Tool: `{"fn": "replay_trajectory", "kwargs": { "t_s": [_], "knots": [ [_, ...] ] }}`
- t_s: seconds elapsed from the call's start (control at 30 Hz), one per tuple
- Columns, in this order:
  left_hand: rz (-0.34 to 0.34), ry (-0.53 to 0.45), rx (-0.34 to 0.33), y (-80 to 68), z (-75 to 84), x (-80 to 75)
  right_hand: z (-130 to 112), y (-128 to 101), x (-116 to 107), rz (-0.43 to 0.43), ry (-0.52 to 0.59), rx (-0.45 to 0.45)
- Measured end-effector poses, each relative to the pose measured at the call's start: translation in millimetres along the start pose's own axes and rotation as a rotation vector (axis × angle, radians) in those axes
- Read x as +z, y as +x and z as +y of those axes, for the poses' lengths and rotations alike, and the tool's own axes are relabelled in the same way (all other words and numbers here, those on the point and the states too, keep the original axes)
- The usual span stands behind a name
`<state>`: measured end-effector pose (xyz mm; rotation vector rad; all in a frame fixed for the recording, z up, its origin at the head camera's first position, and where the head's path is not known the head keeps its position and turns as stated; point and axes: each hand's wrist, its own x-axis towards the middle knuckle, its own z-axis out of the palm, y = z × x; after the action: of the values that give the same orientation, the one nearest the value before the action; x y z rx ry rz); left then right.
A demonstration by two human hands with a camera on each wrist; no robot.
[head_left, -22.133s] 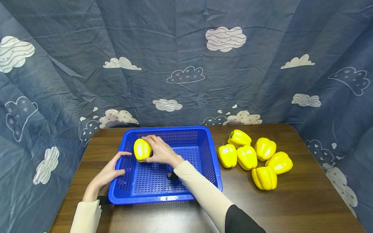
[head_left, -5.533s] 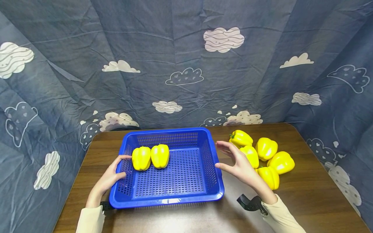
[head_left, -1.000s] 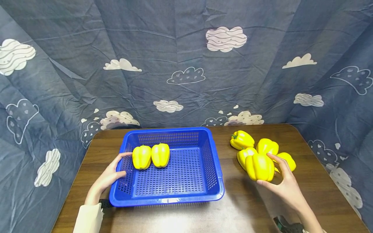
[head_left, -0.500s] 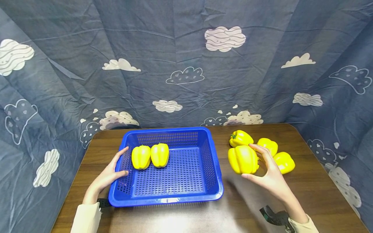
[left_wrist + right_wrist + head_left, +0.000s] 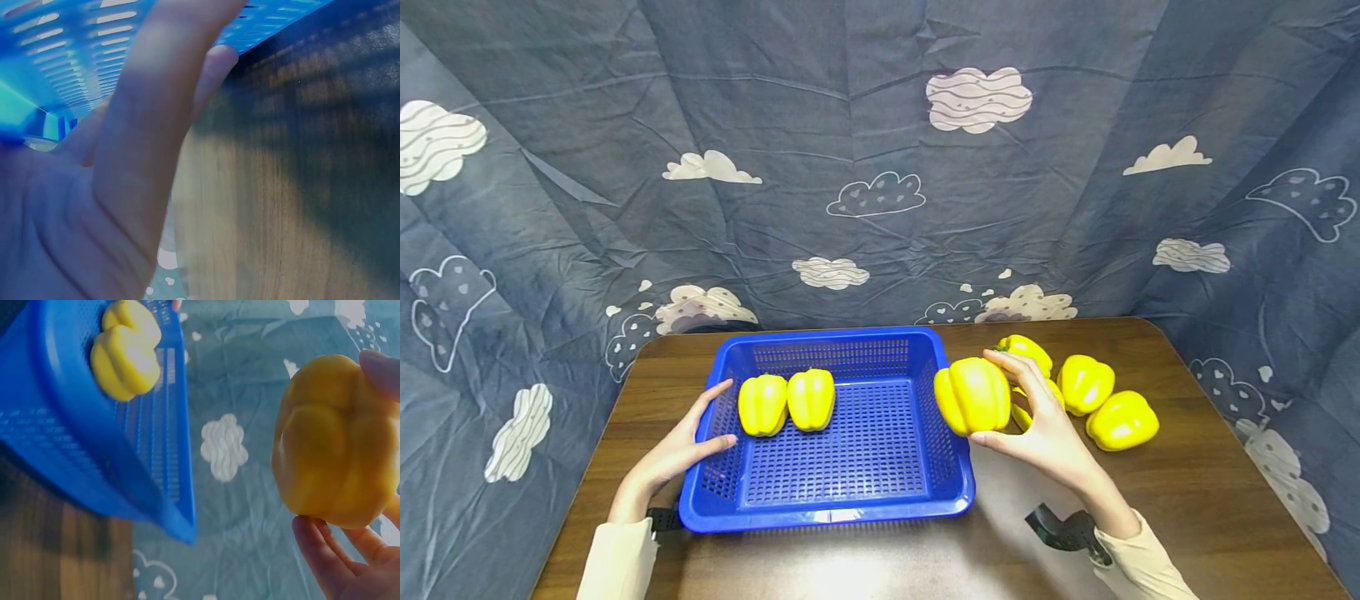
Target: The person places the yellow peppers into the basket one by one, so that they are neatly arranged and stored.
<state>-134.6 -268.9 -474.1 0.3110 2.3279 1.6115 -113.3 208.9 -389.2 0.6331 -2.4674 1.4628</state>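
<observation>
My right hand (image 5: 1037,417) grips a yellow bell pepper (image 5: 976,396) between thumb and fingers, overlapping the right rim of a blue perforated plastic basket (image 5: 827,515). In the right wrist view the held pepper (image 5: 337,450) hangs apart from the basket, its lobed end facing the camera. At the basket's left rim, my left hand (image 5: 673,450) rests with index finger and thumb extended over the edge. The left wrist view has its fingers (image 5: 150,94) close against the slotted wall. Two more yellow peppers (image 5: 763,405) lie side by side in the basket's left half.
Right of the basket, several yellow peppers (image 5: 1123,421) lie on the brown wooden table (image 5: 1187,500); some are partly hidden behind my right hand. A dark blue cloud-patterned cloth (image 5: 880,125) hangs behind the table's back edge. Black straps (image 5: 1063,527) circle both wrists.
My right hand has carried the gripped pepper leftward from over the loose peppers to the basket's right rim. My left hand's fingers have shifted slightly at the left rim.
</observation>
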Motion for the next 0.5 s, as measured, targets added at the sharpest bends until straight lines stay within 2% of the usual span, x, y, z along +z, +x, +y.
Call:
{"fn": "replay_trajectory", "kwargs": {
  "t_s": [0.17,0.5],
  "knots": [
    [0.005,0.010,-0.014,0.4,0.6,0.7,-3,13,11,-0.038,-0.005,0.001],
    [0.009,0.018,-0.031,1.0,3.0,1.8,-13,36,32,-0.085,0.069,0.016]
  ]
}}
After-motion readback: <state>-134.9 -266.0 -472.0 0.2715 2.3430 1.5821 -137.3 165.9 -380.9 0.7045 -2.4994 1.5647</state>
